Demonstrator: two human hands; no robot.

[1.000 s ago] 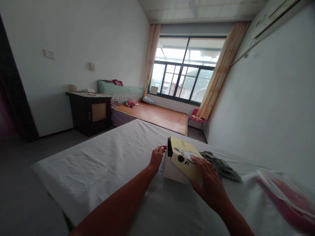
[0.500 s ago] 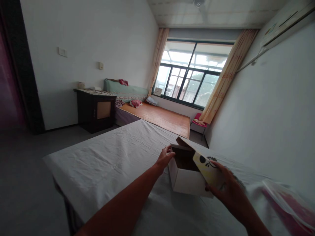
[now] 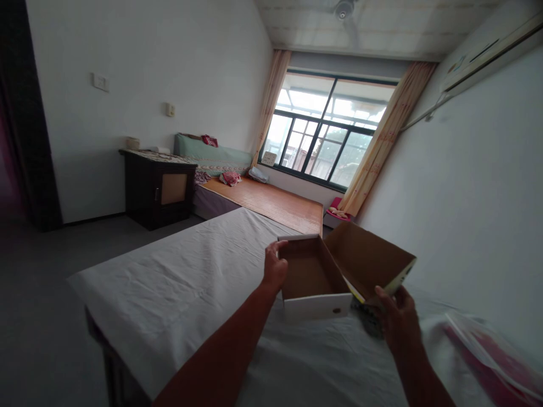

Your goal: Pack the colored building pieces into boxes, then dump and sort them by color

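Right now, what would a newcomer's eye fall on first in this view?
Probably the open box in front, its brown inside showing, with the left hand at its left edge and the right hand holding its raised lid on the right. Next, the bright window in the far wall, then the orange mat below it.

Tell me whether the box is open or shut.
Open: the box shows its brown inside, its lid held tilted away by the right hand.

Here the cardboard box (image 3: 314, 308) can be entered freely from above, while rightward passage is blocked by its raised lid (image 3: 371, 254)!
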